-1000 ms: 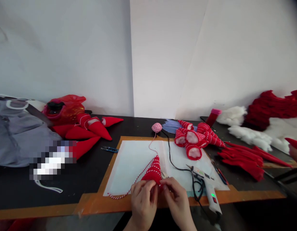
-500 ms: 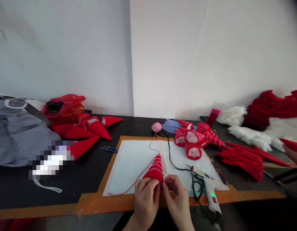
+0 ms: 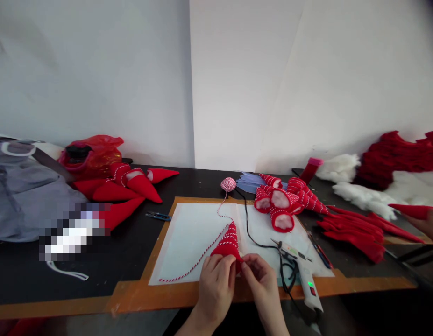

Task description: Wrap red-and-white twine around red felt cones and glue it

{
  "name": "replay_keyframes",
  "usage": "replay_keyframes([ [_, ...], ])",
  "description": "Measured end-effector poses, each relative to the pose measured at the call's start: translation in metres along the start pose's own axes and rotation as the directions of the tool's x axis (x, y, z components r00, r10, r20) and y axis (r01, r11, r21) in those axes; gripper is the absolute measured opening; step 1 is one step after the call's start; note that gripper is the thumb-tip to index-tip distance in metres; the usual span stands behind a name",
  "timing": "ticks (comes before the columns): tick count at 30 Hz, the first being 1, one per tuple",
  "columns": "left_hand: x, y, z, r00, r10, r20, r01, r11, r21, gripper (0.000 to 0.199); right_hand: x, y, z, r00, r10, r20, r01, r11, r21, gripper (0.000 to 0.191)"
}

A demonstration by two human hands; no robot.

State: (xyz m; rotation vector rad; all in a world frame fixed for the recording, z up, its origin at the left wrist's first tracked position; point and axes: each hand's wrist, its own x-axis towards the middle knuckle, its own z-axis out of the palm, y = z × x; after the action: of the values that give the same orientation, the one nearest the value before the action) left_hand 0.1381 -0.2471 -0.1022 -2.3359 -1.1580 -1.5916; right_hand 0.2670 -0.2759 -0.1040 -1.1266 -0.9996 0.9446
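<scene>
A red stuffed cone [image 3: 227, 241] wound with red-and-white cord points away from me over the white sheet [image 3: 184, 238]. My left hand [image 3: 218, 284] is closed on the cone's near left edge. My right hand [image 3: 261, 280] pinches its near right edge, close to the left fingers. From the cone's tip the twisted cord [image 3: 198, 261] trails down to the left, and a thinner strand leads back to the cord ball [image 3: 228, 185]. The near rim is mostly hidden by my fingers.
A glue gun [image 3: 302, 270] with a green light lies right of my hands, its black cable beside it. Corded cones [image 3: 282, 220] are piled behind. Plain red cones [image 3: 121, 212] and a grey bag [image 3: 30, 196] lie left. Another person's hand [image 3: 431, 226] holds a red cone at right.
My hands and the cone's near edge have shifted slightly right, and the cone has turned a little. At the far right, the other person's red cone has moved left into fuller view.
</scene>
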Motion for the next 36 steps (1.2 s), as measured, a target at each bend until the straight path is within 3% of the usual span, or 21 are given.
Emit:
replay_keyframes([
  [10, -0.007, -0.002, 0.001, 0.995, -0.048, 0.090, 0.055, 0.996, -0.075, 0.019, 0.004, -0.002, 0.000, 0.998, 0.041, -0.040, -0.040, 0.998, 0.042, 0.029],
  [17, -0.009, -0.001, -0.011, 0.991, -0.135, 0.000, 0.135, 0.989, -0.054, 0.014, 0.002, 0.000, 0.000, 0.998, 0.051, -0.034, -0.049, 0.998, 0.050, 0.029],
  [24, 0.004, -0.006, -0.014, 0.999, 0.031, 0.008, -0.030, 0.998, -0.052, 0.018, 0.001, -0.008, 0.001, 0.998, 0.062, -0.008, -0.061, 0.994, 0.091, 0.027],
  [30, 0.000, -0.006, -0.010, 0.999, 0.030, 0.046, -0.026, 0.997, -0.071, 0.022, -0.001, -0.011, 0.000, 0.991, 0.133, 0.024, -0.135, 0.966, 0.220, 0.024],
  [36, 0.002, -0.004, -0.010, 0.999, 0.038, -0.032, -0.040, 0.997, -0.070, 0.018, -0.002, -0.010, -0.003, 0.983, 0.176, 0.057, -0.185, 0.946, 0.267, 0.025],
])
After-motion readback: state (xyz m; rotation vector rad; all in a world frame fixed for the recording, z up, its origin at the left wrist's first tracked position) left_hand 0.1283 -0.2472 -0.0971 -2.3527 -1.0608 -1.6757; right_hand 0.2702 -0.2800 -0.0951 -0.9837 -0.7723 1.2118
